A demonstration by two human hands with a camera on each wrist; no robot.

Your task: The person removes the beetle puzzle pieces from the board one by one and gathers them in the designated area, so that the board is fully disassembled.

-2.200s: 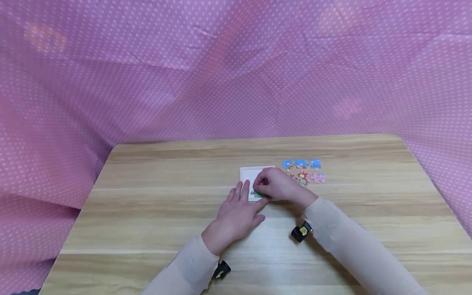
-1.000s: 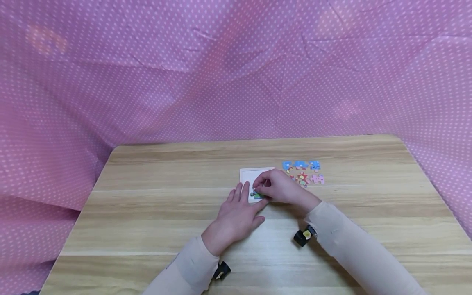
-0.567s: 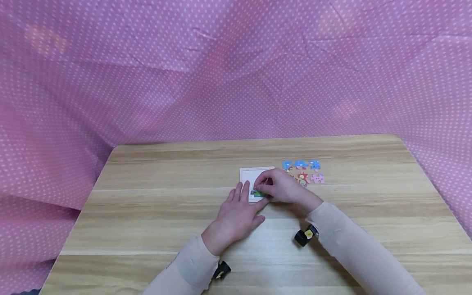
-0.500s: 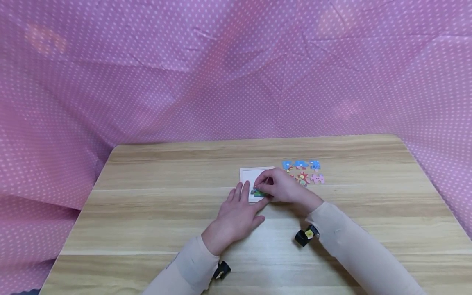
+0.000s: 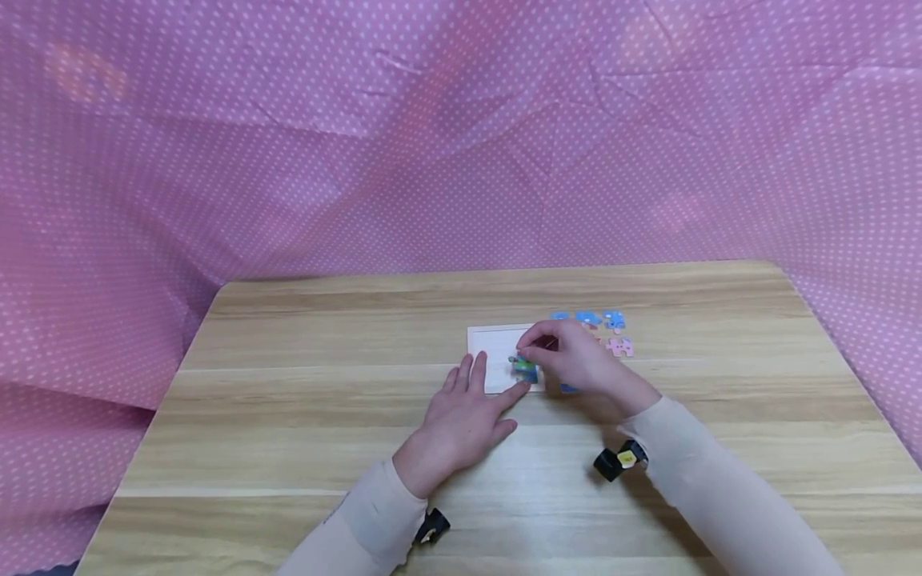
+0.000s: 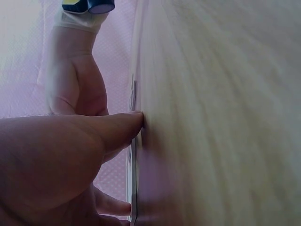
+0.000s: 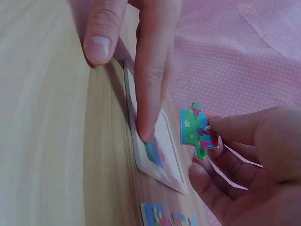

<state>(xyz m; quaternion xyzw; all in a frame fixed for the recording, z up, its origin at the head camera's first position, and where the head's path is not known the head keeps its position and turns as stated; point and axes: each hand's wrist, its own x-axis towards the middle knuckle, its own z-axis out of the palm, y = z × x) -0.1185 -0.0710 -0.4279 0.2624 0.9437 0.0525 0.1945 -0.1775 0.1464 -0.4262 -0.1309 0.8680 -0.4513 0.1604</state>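
My right hand [image 5: 579, 360] pinches a green, blue and red jigsaw piece [image 7: 192, 128] between thumb and finger, raised above a shallow white puzzle tray [image 5: 497, 340]. My left hand [image 5: 464, 420] lies spread at the tray's near left side, its fingertips touching the tray. In the right wrist view, a left fingertip touches another colourful puzzle piece [image 7: 154, 153] lying in the tray. The left wrist view shows the left thumb [image 6: 127, 127] close to the tabletop beside the thin tray edge, with no puzzle piece visible.
Several loose puzzle pieces lie right of the tray, including a blue one [image 5: 614, 319] and a pink one [image 5: 619, 347]; my right hand partly hides others. A blue piece [image 5: 569, 389] shows below that hand. The wooden table [image 5: 324, 320] meets a pink dotted cloth [image 5: 461, 160] behind.
My right hand has moved right and up from the tray's lower middle, carrying the pinched puzzle piece. More of the tray shows, and a blue piece beneath the hand is visible. The left hand stays put.
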